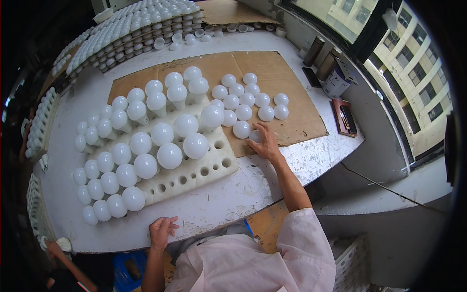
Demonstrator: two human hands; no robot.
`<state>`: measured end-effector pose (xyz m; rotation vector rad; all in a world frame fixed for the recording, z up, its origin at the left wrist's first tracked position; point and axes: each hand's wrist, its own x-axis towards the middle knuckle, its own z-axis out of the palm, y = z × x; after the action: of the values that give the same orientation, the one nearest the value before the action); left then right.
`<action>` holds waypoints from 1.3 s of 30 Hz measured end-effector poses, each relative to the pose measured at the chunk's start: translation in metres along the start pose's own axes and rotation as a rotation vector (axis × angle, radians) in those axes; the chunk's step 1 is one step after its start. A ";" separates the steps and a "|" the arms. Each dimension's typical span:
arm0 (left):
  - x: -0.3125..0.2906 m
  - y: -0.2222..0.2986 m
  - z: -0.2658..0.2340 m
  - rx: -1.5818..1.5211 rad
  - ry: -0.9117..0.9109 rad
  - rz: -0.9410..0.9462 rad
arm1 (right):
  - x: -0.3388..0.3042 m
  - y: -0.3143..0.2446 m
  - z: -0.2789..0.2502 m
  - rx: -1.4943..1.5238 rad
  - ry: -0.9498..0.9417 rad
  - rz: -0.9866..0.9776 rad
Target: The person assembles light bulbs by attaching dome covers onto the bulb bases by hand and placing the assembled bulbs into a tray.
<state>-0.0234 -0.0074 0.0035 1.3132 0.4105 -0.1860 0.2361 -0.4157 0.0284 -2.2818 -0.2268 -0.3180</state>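
Note:
My right hand (265, 143) reaches over the brown cardboard sheet (296, 124), its fingers around a white dome-shaped bulb cover (255, 136). Several more white covers (244, 113) lie dome up on the cardboard, just beyond it. Near the table's front edge is my left hand (161, 232), its fingers loosely curled and apart, with nothing visible in them. To the left of the right hand, a pale foam rack (194, 179) with round holes bears rows of white light bulbs (170, 155), standing globe up. The front right holes of the rack hold no bulbs.
Stacked trays of white covers (131, 39) fill the far left. Two dark flasks (315, 51), a tub (336, 82), a dark phone (311, 77) and a brown notebook (344, 117) stand or lie by the window. Another person's arm (68, 260) shows at lower left, beside a blue stool (130, 270).

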 end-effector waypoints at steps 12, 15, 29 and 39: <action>-0.015 0.007 -0.003 0.128 0.046 0.117 | 0.006 -0.012 -0.029 0.427 0.089 0.288; -0.021 0.009 -0.012 0.163 0.093 0.183 | 0.002 -0.029 -0.021 1.038 -0.021 0.145; -0.042 0.018 -0.098 0.076 0.651 0.250 | -0.025 -0.123 0.037 1.073 -0.091 0.044; 0.010 0.001 -0.213 0.201 1.160 0.541 | -0.039 -0.151 0.059 1.004 0.096 0.193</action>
<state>-0.0535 0.1986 -0.0417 1.5853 0.9918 1.0619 0.1685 -0.2742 0.0844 -1.2792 -0.0791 -0.1518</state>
